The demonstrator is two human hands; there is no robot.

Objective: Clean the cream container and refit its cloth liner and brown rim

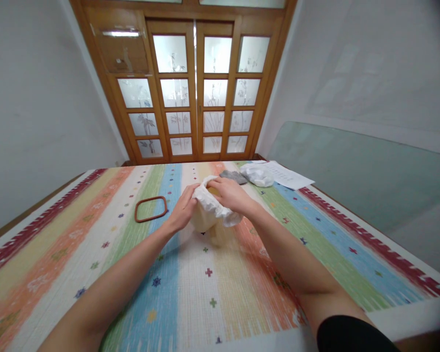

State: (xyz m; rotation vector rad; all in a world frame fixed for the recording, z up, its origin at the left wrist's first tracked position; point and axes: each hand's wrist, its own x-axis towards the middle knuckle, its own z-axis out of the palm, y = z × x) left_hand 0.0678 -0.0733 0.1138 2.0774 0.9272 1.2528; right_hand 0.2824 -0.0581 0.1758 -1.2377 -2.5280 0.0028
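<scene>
Left hand point(184, 208): grip clamped on white fabric point(216, 208) at left edge | right hand point(232, 195): fingers at its opening, cannot tell if grip is clamped | fabric: between hands, over striped cover point(208, 288) | brown frame point(136, 211): flat, left | grey cloth point(236, 177), white bundle point(258, 175): beyond right hand

A soft white piece point(212, 203), crumpled, yellowish inside, gapes between 2 hands point(184, 207).
</scene>
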